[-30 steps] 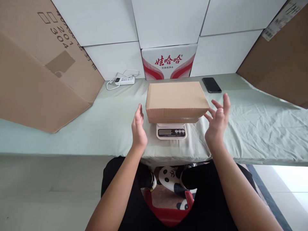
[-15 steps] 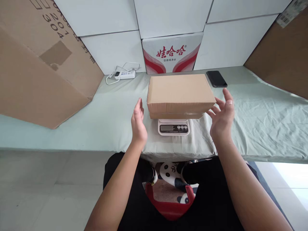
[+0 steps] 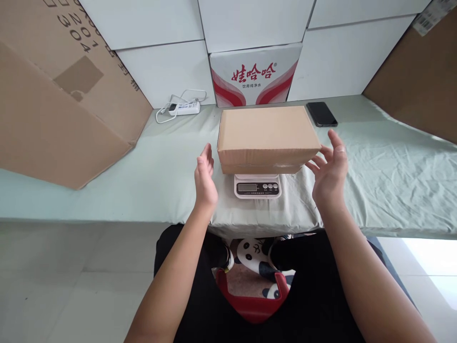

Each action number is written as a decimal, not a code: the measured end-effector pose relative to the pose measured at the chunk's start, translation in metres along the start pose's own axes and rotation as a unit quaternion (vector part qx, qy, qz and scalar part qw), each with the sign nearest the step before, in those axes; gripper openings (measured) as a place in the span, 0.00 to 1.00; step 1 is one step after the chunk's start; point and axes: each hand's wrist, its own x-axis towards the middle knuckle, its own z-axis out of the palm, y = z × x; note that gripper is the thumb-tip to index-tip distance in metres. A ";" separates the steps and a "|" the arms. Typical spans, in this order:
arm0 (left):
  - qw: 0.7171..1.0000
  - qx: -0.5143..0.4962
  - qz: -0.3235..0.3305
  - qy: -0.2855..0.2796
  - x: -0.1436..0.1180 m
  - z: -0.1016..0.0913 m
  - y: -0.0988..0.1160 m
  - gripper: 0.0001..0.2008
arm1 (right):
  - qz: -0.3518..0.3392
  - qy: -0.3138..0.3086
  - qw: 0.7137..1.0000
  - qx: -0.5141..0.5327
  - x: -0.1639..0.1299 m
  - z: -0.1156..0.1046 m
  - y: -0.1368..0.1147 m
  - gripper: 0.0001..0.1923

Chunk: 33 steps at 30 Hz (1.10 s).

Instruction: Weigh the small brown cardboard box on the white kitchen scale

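Note:
A closed brown cardboard box (image 3: 267, 128) rests on top of a small white digital kitchen scale (image 3: 257, 187). The box hides the scale's platform; only its front with a grey display and several buttons shows. Just left of the box, my left hand (image 3: 206, 178) is held up with fingers stretched and a small gap to the cardboard. My right hand (image 3: 330, 174) stands at the box's right front corner, fingers spread and palm turned inward. Its fingertips are close to the side, and I cannot tell whether they touch it.
A black smartphone (image 3: 322, 114) lies behind the box on the right. At the back left is a white adapter (image 3: 184, 108) with a cable. Large cartons (image 3: 89, 119) flank the cloth-covered bench (image 3: 160, 186); a white-and-red printed carton (image 3: 255, 76) stands behind.
The whole view has shifted slightly, so everything sits a little higher in the picture. Both hands stay beside the box, which remains on the scale.

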 end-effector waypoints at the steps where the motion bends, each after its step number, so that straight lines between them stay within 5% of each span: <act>1: 1.000 -0.003 -0.002 0.000 0.001 0.000 0.000 0.46 | 0.003 0.002 1.000 -0.001 0.000 0.000 0.000 0.37; 12: 0.998 -0.021 -0.017 -0.063 0.005 0.002 0.000 0.42 | 0.014 -0.008 0.999 0.030 0.001 0.000 0.000 0.33; 25: 0.997 -0.014 -0.036 -0.071 0.006 0.003 0.001 0.39 | 0.016 -0.018 0.998 0.058 -0.002 0.003 -0.002 0.31; 33: 0.996 -0.019 -0.026 -0.081 0.006 0.005 -0.001 0.40 | 0.004 -0.050 0.999 -0.021 -0.002 0.004 -0.003 0.29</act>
